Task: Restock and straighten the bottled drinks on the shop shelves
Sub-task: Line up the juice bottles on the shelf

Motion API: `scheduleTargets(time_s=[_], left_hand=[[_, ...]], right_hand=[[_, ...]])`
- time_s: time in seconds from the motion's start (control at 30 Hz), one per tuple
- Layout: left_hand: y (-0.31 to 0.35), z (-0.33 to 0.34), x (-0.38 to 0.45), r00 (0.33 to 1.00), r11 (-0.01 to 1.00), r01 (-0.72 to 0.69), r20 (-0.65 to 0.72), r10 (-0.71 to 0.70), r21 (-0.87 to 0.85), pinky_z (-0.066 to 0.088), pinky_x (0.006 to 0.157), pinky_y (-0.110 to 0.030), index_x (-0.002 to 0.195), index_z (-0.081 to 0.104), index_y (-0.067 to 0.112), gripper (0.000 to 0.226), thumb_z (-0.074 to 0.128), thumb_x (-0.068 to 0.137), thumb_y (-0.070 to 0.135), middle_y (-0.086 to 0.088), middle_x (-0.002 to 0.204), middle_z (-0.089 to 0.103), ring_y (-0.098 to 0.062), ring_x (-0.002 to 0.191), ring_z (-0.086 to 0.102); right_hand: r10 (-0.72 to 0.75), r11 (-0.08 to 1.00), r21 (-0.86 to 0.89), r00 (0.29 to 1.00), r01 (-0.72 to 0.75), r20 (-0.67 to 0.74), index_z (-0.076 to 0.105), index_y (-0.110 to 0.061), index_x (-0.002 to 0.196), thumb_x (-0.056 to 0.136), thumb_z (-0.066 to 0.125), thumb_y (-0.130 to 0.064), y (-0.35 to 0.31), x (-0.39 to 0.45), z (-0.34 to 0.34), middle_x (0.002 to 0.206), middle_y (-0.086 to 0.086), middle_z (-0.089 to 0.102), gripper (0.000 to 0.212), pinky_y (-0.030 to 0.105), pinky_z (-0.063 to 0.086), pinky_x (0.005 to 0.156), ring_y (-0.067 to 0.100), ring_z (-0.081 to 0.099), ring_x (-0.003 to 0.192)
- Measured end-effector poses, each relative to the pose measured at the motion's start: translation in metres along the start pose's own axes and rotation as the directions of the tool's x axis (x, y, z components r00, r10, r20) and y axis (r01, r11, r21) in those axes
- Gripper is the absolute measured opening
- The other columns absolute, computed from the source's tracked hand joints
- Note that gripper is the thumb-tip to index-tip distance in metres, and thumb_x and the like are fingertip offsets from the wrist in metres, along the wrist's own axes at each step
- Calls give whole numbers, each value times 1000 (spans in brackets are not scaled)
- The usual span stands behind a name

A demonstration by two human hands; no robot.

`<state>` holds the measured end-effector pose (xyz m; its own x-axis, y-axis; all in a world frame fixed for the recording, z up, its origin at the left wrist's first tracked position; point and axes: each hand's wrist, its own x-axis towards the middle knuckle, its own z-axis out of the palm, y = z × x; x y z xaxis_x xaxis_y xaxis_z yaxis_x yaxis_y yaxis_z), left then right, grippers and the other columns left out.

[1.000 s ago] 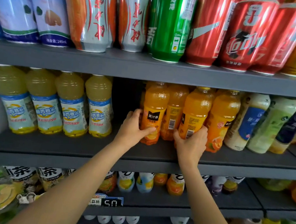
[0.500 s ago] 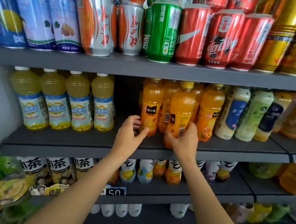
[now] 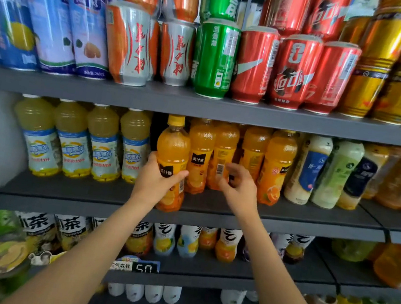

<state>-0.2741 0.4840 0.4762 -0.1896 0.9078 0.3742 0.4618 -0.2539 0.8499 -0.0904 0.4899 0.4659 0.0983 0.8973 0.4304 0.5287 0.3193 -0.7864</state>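
An orange juice bottle (image 3: 174,148) with a yellow cap stands at the front edge of the middle shelf (image 3: 87,193), and my left hand (image 3: 156,181) grips its lower half. Just right of it, my right hand (image 3: 239,186) hovers with loosely curled fingers and holds nothing, in front of an orange bottle whose barcode (image 3: 220,171) faces out. More orange juice bottles (image 3: 277,167) stand in a row behind and to the right.
Pale yellow drink bottles (image 3: 73,140) fill the shelf's left part, with a dark gap (image 3: 156,128) beside them. White and green bottles (image 3: 337,172) stand to the right. Cans (image 3: 214,59) crowd the shelf above; tea and juice bottles (image 3: 165,239) line the shelf below.
My left hand has taken hold of an orange bottle, which now stands forward at the shelf edge. My right hand has let go of its bottle and drawn back a little.
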Motion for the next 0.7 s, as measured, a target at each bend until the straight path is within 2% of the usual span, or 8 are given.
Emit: scheduleTargets(time_s=[0.1, 0.23, 0.33, 0.57, 0.7], left_hand=[[0, 6, 4, 999, 1000, 28, -41, -27, 12, 42, 87, -29, 127, 43, 9, 66, 74, 74, 33, -9, 121, 59, -24, 113, 55], [0, 10, 5, 997, 999, 37, -75, -36, 11, 41, 90, -31, 129, 41, 11, 66, 73, 75, 32, -8, 123, 57, -23, 115, 53], [-1, 10, 7, 997, 999, 41, -66, -39, 28, 42, 90, -31, 128, 40, 12, 65, 73, 75, 33, -7, 123, 57, -23, 115, 53], [2, 10, 10, 997, 997, 48, -63, -44, 67, 40, 88, -28, 127, 41, 11, 64, 73, 76, 33, -8, 123, 57, -23, 115, 54], [4, 10, 9, 996, 996, 66, -71, -61, 68, 40, 86, -28, 127, 41, 9, 66, 73, 76, 33, -8, 123, 58, -25, 115, 54]], right_hand=[[126, 976, -174, 991, -131, -38, 47, -5, 128, 80, 71, -28, 22, 20, -5, 127, 12, 51, 58, 32, 41, 95, 25, 50, 118], [143, 961, -237, 990, -142, -14, 42, -5, 124, 78, 73, -31, 19, 42, 19, 123, 14, 52, 61, 38, 46, 88, 30, 54, 113], [154, 933, -323, 987, -161, -47, 40, -7, 122, 77, 72, -38, 17, 47, 27, 123, 13, 52, 63, 39, 47, 85, 30, 55, 112], [154, 939, -314, 988, -141, 17, 32, -5, 124, 80, 69, -34, 20, 41, 4, 116, 17, 58, 64, 45, 48, 83, 37, 58, 105], [160, 930, -328, 986, -166, -47, 33, -4, 122, 79, 70, -35, 21, 29, 1, 123, 17, 49, 65, 44, 45, 84, 37, 52, 113]])
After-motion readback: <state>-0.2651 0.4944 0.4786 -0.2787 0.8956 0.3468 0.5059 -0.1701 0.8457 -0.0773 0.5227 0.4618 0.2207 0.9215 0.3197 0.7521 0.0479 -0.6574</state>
